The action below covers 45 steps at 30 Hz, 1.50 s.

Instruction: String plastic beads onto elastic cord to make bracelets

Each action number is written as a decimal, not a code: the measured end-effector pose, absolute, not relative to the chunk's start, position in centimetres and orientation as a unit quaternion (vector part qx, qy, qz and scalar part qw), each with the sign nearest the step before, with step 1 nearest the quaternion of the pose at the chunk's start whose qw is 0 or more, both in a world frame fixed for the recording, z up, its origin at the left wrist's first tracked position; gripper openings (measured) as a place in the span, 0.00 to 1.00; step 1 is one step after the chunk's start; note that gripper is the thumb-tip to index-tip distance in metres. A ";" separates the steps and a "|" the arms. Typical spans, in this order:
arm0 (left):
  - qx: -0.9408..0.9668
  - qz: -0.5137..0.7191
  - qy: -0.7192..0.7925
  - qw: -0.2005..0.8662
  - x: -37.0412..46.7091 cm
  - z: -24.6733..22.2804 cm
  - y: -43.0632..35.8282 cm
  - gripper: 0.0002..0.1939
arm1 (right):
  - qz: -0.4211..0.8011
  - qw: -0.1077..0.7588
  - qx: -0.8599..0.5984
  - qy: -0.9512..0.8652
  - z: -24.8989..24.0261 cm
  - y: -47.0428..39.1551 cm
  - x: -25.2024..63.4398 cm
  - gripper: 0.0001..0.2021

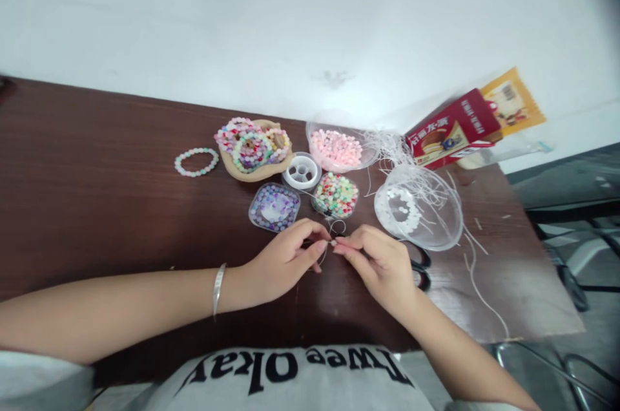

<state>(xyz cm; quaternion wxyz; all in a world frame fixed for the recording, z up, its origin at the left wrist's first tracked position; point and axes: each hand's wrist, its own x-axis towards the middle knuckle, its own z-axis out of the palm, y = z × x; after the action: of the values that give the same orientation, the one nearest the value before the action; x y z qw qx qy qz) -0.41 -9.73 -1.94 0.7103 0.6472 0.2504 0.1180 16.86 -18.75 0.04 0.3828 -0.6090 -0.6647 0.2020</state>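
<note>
Above the table's front part, my left hand (293,249) pinches a thin white string (338,223) between thumb and fingers. Fingertip to fingertip with it, my right hand (380,259) is closed on a small pale bead (333,243). The string curls in a loop just beyond the fingers. Right behind them sit a clear box of multicoloured beads (336,194) and a clear box of purple beads (274,207). Black-handled scissors (421,265) lie partly hidden under my right hand.
A wooden dish (237,172) holds several bead bracelets, with another bracelet (196,162) to its left. Behind stand a white spool (301,172) and a bowl of pink beads (336,147). On the right are a clear bowl (450,230) with white beads, tangled string (394,146) and a red snack box (455,130).
</note>
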 end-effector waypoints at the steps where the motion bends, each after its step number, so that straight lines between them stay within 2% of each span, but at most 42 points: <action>1: 0.657 0.136 0.237 0.703 -0.4 -2.0 -9.7 0.15 | 0.181 0.371 -0.607 -0.679 0.2 -18.8 16.9 0.04; 5: 0.721 0.165 0.169 0.651 -0.5 -2.1 -9.5 0.11 | 0.121 0.337 -0.586 -0.727 0.7 -18.9 17.0 0.06; 9: 0.720 0.156 0.191 0.649 -0.6 -1.9 -9.6 0.10 | 0.102 0.326 -0.576 -0.742 0.8 -19.1 16.8 0.06; 12: 0.701 0.156 0.210 0.664 -0.7 -1.7 -9.7 0.11 | 0.093 0.287 -0.623 -0.722 1.1 -18.3 16.9 0.08; 18: 0.675 0.139 0.243 0.683 -1.1 -1.5 -9.6 0.11 | 0.035 0.012 -0.747 -0.664 2.4 -14.0 16.8 0.09; 20: 0.672 0.139 0.257 0.680 -1.2 -1.7 -9.6 0.12 | 0.021 -0.029 -0.753 -0.658 2.7 -12.8 16.8 0.07; 30: 0.630 0.142 0.248 0.722 -1.1 -1.8 -9.3 0.10 | 0.063 0.034 -0.726 -0.683 2.5 -11.7 17.7 0.01; 36: 0.617 0.131 0.258 0.732 -0.9 -1.6 -9.2 0.09 | 0.119 0.065 -0.688 -0.713 2.8 -11.7 17.6 0.06; 45: 0.608 0.130 0.248 0.743 -0.9 -1.7 -9.1 0.09 | 0.106 0.109 -0.638 -0.755 1.3 -11.5 18.1 0.08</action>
<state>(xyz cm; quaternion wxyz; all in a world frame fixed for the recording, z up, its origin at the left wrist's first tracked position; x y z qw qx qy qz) -0.91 -9.06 -1.73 0.7428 0.6081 0.2481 0.1295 18.13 -11.54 1.33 0.1087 -0.6377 -0.7552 0.1057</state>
